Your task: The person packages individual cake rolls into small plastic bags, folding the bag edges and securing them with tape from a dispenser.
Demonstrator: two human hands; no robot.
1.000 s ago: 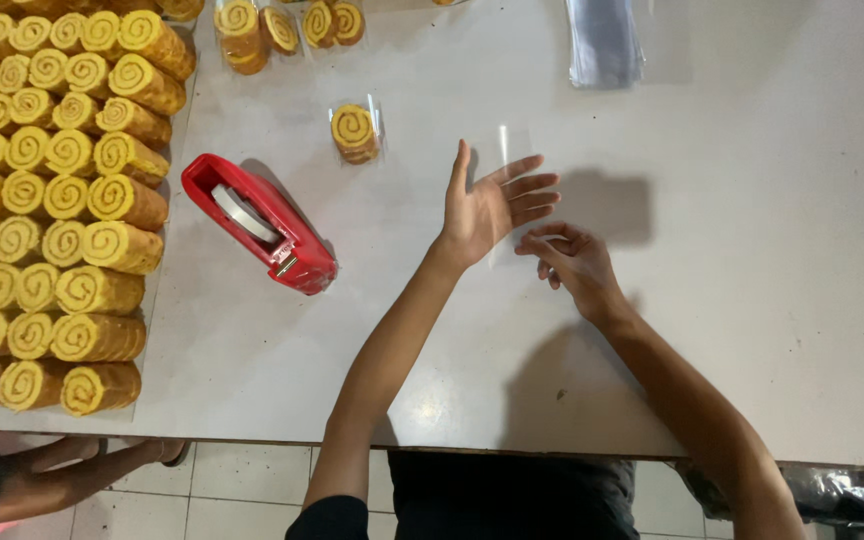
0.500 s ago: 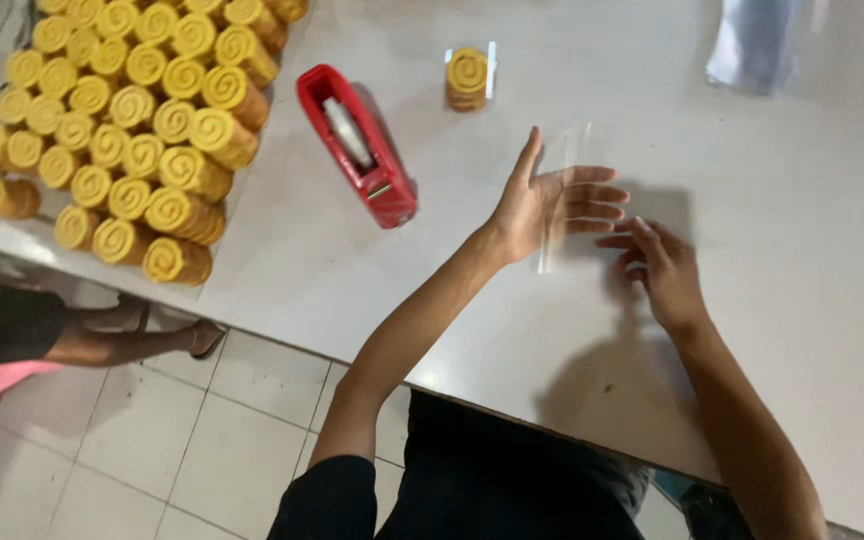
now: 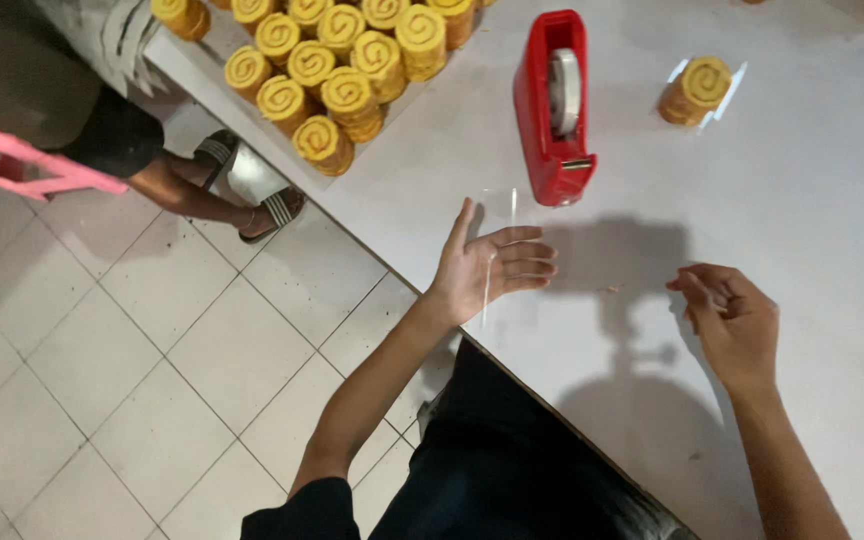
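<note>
White table (image 3: 812,200): clear plastic bag (image 3: 497,250) lies lengthwise across open left hand (image 3: 487,268).

Lighting moderate and even, apparently from overhead; the hands and head cast soft, dark shadows on the white table (image 3: 812,180). Mild glare there. Slight motion softness throughout; edges show wide-angle stretch.

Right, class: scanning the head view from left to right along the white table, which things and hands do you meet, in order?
Yellow spiral rolls → left hand with clear plastic sheet → red tape dispenser → wrapped roll → right hand.
</note>
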